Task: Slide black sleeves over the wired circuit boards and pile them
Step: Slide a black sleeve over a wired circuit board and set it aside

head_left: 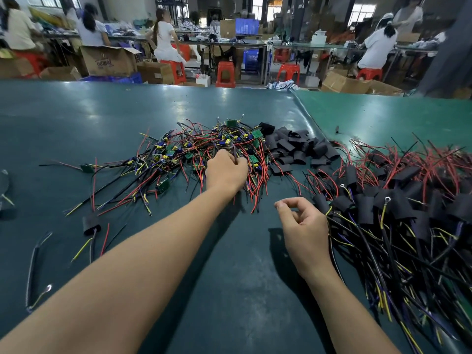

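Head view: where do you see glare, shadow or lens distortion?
Head view: soft white glare on the green table mat at the far side; dark shadows on the mat beside the left hand and the right hand; the mat's far edge bends from the wide lens; the background workers look soft.

Green boards (256,134), black sleeves (296,146), table (76,118) prob. teal.

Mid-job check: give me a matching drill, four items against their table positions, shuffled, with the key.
Things:
1. bare circuit boards pile
2. empty black sleeves
3. sleeved boards pile
4. lone sleeved board

Places:
A. far right of the table
B. left, apart from the piles
C. under the left hand
D. between the two wired piles

Pairs: 1-C, 2-D, 3-A, 4-B
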Demonstrator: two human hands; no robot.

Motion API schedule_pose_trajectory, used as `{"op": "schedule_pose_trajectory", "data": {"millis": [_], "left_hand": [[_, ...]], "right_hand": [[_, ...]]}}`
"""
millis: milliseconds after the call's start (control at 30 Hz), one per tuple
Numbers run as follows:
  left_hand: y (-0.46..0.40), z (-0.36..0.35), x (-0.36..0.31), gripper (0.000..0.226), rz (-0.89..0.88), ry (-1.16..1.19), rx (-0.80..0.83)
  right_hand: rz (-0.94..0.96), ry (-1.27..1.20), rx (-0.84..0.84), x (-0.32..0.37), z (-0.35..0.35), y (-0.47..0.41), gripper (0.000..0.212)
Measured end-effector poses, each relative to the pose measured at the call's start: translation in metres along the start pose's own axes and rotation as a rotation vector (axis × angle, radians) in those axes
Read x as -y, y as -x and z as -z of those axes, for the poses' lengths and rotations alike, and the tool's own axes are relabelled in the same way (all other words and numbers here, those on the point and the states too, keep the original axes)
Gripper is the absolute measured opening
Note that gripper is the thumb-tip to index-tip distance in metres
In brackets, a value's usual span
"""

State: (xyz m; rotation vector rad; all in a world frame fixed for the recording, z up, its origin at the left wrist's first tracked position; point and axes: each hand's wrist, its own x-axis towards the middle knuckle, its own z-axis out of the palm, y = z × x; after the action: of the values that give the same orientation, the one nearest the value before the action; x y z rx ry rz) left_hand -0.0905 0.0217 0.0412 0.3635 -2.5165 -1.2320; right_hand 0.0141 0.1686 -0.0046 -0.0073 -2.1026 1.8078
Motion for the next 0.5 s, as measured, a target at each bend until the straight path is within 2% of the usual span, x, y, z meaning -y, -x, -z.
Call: {"op": "schedule_pose_trajectory", "data": {"millis": [100,133,200,233,300,333,400,467,500], "left_hand": [[0.039,0.012,-0.008,0.024,-0.142,0.25,-0.065],[0.053,0.016,-0.011,0.026,-0.188,0.277,-0.057],[0.078,0.024,-0.015,0.029,-0.26,0.262,-0.001],[0.087,0.029,-0.015,0.03,-0.274,0.227,0.068],[0.1,0.036,-0.014,0.033,-0.27,0.141,0.323],[0.104,0.04,-0.013,0.033,-0.268,0.11,0.472],[0.109,0.045,-0.011,0.034,-0.265,0.119,0.678],[0.105,0.048,-0.013,0.037,-0.23,0.24,0.752],[0.1,0.047,-0.015,0.039,-0.205,0.312,0.726]], "right_hand": [[0.033,0.022,-0.009,0.002,-0.002,-0.001,0.007],[0.036,0.041,-0.016,0.003,-0.003,-0.002,0.017],[0.032,0.065,-0.026,0.001,-0.003,-0.005,0.057],[0.027,0.055,-0.03,0.0,-0.002,-0.006,0.073],[0.025,-0.003,-0.015,-0.001,0.0,-0.006,0.082],[0.032,-0.025,0.002,-0.002,0.001,-0.006,0.077],[0.061,0.002,0.046,-0.004,0.002,-0.008,0.051],[0.058,0.022,0.055,-0.003,0.0,-0.007,0.028],[0.043,-0.027,0.029,-0.002,0.0,-0.006,0.021]]}}
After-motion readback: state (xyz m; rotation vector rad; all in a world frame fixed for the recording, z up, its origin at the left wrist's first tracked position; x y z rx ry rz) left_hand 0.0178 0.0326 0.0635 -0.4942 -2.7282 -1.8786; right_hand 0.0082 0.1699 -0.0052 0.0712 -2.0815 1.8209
